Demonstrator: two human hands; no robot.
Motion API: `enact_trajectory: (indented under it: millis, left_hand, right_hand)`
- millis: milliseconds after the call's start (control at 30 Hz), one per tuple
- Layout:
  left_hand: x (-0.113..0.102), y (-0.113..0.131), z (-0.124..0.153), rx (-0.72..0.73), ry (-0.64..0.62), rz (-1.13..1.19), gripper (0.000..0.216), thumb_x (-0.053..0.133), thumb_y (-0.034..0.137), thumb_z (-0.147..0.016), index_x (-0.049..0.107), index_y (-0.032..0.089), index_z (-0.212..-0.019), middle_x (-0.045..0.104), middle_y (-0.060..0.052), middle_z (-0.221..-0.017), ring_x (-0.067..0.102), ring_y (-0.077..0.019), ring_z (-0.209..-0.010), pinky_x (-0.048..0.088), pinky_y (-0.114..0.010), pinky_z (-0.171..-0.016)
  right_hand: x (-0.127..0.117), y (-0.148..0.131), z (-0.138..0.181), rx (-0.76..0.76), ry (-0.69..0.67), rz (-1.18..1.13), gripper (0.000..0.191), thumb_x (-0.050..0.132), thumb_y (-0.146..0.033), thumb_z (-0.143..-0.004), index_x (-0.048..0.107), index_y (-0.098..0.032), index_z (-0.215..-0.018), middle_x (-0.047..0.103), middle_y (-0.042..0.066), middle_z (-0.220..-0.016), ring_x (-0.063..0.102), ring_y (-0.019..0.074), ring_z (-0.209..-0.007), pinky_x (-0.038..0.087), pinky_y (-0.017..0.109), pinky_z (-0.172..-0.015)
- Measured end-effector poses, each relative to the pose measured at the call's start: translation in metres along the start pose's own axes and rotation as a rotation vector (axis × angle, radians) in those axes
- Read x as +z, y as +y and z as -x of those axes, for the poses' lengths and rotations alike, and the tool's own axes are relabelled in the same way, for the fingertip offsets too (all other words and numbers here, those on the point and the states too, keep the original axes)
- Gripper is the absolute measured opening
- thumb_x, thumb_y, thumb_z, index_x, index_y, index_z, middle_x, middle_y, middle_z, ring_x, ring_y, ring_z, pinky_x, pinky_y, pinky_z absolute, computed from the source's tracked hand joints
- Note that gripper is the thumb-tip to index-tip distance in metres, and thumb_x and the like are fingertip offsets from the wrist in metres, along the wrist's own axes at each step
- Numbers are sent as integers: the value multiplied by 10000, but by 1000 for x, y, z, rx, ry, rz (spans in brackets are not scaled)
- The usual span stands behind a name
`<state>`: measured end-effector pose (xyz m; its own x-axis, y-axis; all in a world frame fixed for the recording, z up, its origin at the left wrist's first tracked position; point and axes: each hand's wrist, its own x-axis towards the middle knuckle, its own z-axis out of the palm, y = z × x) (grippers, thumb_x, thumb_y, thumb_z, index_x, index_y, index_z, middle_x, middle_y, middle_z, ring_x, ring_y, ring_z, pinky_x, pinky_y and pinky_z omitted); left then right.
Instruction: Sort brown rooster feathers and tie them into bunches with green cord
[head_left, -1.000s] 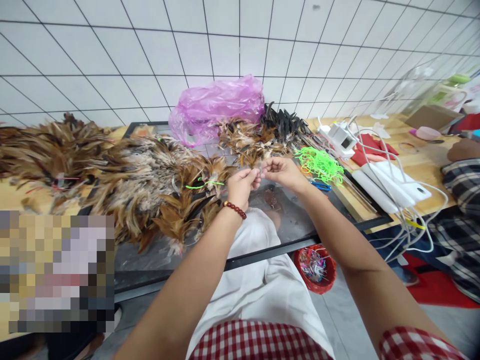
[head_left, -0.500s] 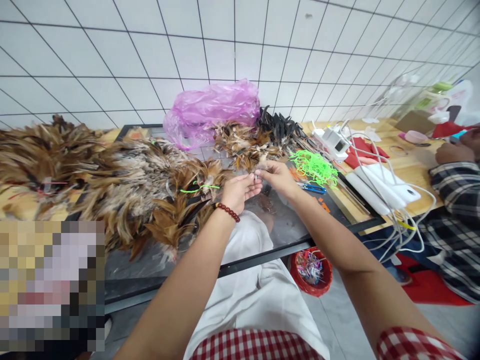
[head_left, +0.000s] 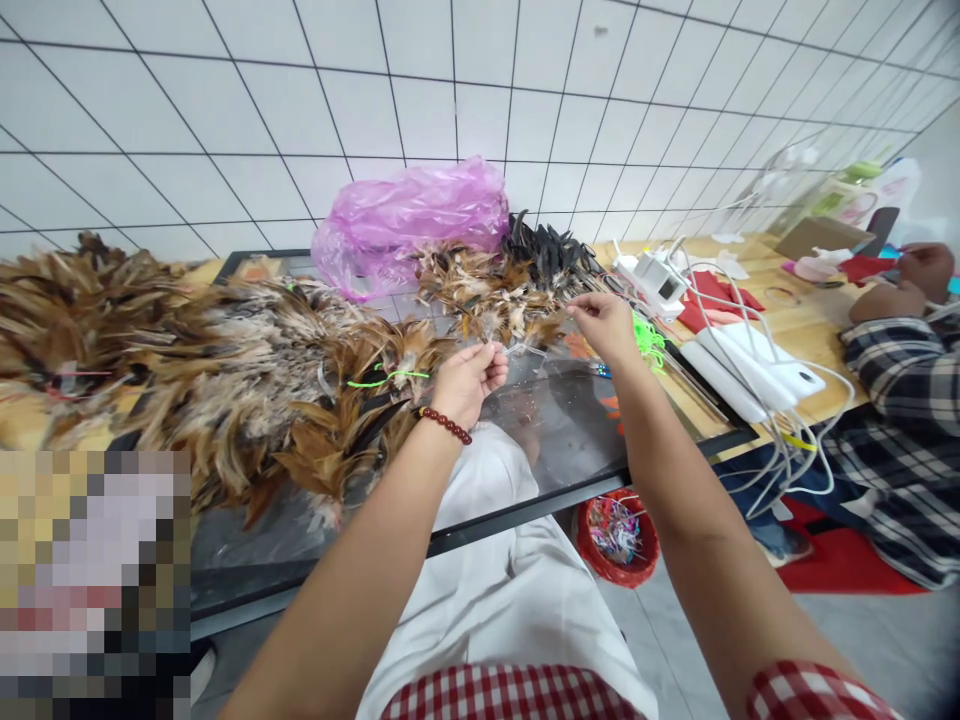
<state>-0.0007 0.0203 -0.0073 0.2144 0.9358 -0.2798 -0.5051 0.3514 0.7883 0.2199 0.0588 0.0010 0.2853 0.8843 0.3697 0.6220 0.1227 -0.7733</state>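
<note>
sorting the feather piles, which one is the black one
The black feather pile at the back of the glass table, just right of the pink plastic bag. The other piles are brown and tan.

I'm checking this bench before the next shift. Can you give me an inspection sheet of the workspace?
Surface: glass table top in a dark frame, wooden bench to the right.
Job's things: small feathers pinched in left hand; feather pile just beyond right hand.
Clutter: brown feather heaps, pink plastic bag, green ties, red basket below.
Grippers: both hands closed.
Cables: white cables hang off the bench edge.
Surroundings: tiled wall; another person's sleeve at right.
</note>
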Motion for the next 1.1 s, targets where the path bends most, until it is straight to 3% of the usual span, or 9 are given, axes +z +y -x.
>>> enact_trajectory:
  millis: [67, 167, 233, 367, 467, 633, 833, 1000, 1100]
  left_hand:
    - [0, 0, 0, 8, 25, 33, 51, 667, 148, -817, 649, 102, -804, 630, -10, -620, 583, -66, -526, 480, -174, -539]
    - [-1, 2, 0, 9, 70, 124, 36, 652, 131, -828, 644, 106, -804, 622, -5, -622, 582, -61, -534, 481, -164, -545]
    - [-2, 4, 0, -5, 94, 183, 46, 638, 123, -839, 638, 114, -794, 613, 0, -616, 578, -55, -532, 475, -154, -541]
    - [-4, 5, -2, -31, 125, 252, 94, 605, 131, -866, 636, 119, -778, 605, -2, -613, 568, -53, -528, 474, -150, -538]
    - [-5, 5, -3, -34, 137, 288, 133, 574, 137, -888, 638, 117, -774, 602, -5, -615, 568, -54, -532, 477, -154, -546]
    - [-4, 3, -3, -30, 148, 292, 149, 553, 125, -895, 635, 113, -771, 601, -7, -606, 565, -57, -522, 470, -164, -535]
    - [0, -4, -5, 91, 193, 304, 82, 617, 137, -851, 634, 114, -774, 610, -3, -600, 569, -54, -519, 458, -166, -542]
    - [4, -12, -7, 219, 271, 330, 80, 678, 174, -797, 632, 116, -766, 606, 6, -580, 566, -57, -509, 431, -170, -532]
    - [5, -15, -8, 245, 293, 339, 96, 696, 191, -774, 635, 117, -766, 610, 7, -575, 560, -56, -502, 422, -173, -530]
  right_hand:
    - [-2, 11, -3, -56, -104, 223, 178, 632, -262, -750, 738, -160, -848, 642, 42, -764, 551, 173, -713, 436, 325, -727]
    - [11, 15, 3, -342, -234, 434, 333, 597, -139, -745, 733, -211, -1040, 651, 80, -1052, 566, 229, -961, 423, 365, -856]
    - [19, 12, 9, -464, -297, 540, 356, 577, -120, -764, 727, -246, -1061, 607, 89, -1214, 507, 271, -1122, 388, 409, -919]
    - [16, 2, 13, -434, -181, 604, 240, 518, -184, -846, 732, -240, -941, 617, 78, -1254, 481, 293, -1183, 349, 445, -935]
    - [3, -4, 9, -315, -26, 566, 276, 466, -186, -862, 708, -231, -988, 695, 71, -1103, 567, 266, -1071, 368, 415, -902]
    - [0, 0, 5, -125, 52, 494, 291, 481, -275, -862, 688, -217, -1059, 736, 64, -934, 637, 251, -884, 429, 350, -784]
    - [13, -2, 14, -118, -77, 653, 295, 519, -270, -843, 693, -242, -1080, 689, 81, -1075, 604, 276, -1006, 437, 409, -856]
    - [34, -42, 3, -350, -188, 728, 344, 488, -324, -895, 646, -235, -1187, 617, 107, -1178, 564, 296, -1088, 424, 429, -894]
    - [62, -65, -10, -491, -305, 773, 585, 620, -428, -815, 502, -248, -1359, 509, 125, -1354, 563, 312, -1116, 439, 424, -881]
